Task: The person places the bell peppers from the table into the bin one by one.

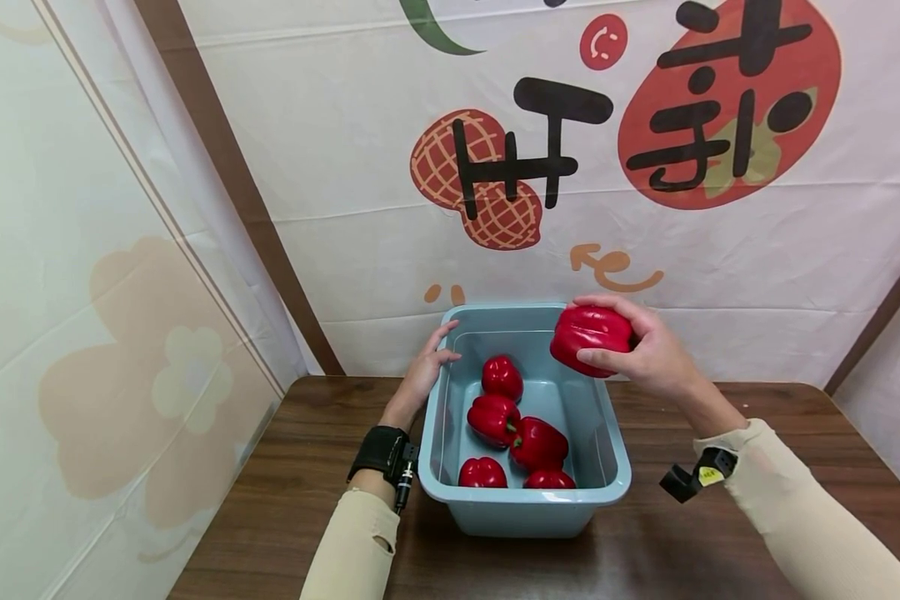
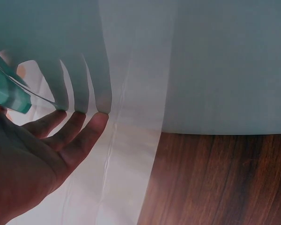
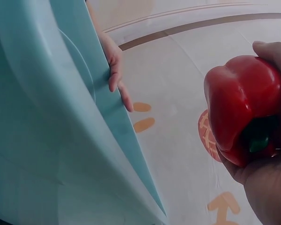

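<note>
Right now your right hand [image 1: 656,354] has its grip wrapped around a red pepper [image 1: 591,337], held over the far right rim of the blue tub [image 1: 521,504]. Below the grip lie 5 peppers [image 1: 537,443]. Your left hand [image 1: 425,373] rests flat-fingered on the tub's far left rim. The next move, I judge, calls for lowering and gently releasing.

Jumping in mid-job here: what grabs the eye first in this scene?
The red bell pepper gripped in the right hand, held above the far right corner of the light blue tub. Five more red peppers lie inside the tub, while the left hand rests on its left rim.
</note>
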### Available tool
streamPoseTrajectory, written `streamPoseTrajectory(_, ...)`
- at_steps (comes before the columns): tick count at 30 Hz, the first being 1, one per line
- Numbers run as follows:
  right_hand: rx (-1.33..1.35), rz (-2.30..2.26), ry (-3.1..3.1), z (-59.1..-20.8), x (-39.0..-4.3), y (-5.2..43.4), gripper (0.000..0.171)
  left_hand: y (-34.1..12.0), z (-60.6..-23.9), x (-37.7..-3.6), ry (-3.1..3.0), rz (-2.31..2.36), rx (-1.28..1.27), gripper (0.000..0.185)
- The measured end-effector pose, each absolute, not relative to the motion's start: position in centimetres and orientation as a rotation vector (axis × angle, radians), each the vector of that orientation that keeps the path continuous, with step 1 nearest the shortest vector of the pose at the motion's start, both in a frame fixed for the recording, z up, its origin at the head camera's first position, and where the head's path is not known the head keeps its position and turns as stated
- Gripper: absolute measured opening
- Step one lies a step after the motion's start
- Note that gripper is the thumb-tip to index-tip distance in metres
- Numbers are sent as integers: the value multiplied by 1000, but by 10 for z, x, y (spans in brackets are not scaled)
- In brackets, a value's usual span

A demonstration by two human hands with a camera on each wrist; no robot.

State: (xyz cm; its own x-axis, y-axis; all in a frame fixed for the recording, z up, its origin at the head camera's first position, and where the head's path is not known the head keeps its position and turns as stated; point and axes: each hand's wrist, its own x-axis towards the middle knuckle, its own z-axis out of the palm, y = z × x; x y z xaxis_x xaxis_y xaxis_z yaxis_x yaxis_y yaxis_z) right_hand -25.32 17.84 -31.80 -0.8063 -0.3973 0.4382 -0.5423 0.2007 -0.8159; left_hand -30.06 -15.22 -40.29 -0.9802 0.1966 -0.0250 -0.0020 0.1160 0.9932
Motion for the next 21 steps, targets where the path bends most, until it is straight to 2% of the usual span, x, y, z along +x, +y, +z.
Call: streamPoseTrajectory(21,974,1677,-2353,-330,-254,170,71,-150,-374,-282,2144,1971,206,60)
